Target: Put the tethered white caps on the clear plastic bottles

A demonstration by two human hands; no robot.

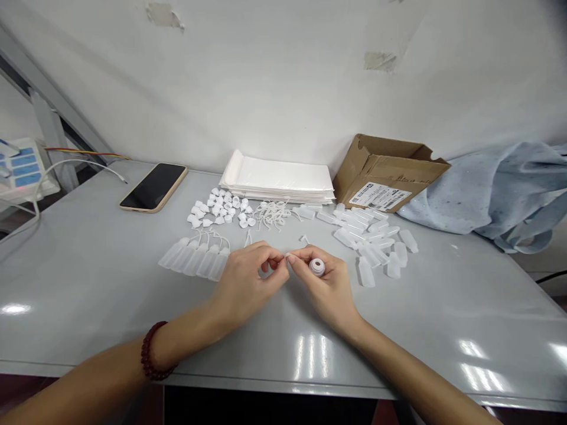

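My left hand [252,277] is pinched closed, its fingertips meeting those of my right hand over the middle of the table. What sits in that pinch is tiny and mostly covered. Curled fingers of my right hand [330,289] hold a small bottle [317,267], its round, holed mouth facing up and its body hidden. A thin white strap end [303,239] shows just beyond the right fingers. Left of my left hand lies a row of translucent bottles [195,258] with white caps and looped straps. Loose uncapped bottles [367,239] are scattered to the right.
White caps [221,206] lie in a pile beside a heap of thin straps [274,213]. Behind them are stacked white envelopes [283,174] and an open cardboard box [390,171]. A phone [154,188] rests at left, near a power strip [26,168]. Blue cloth [487,195] covers the right corner.
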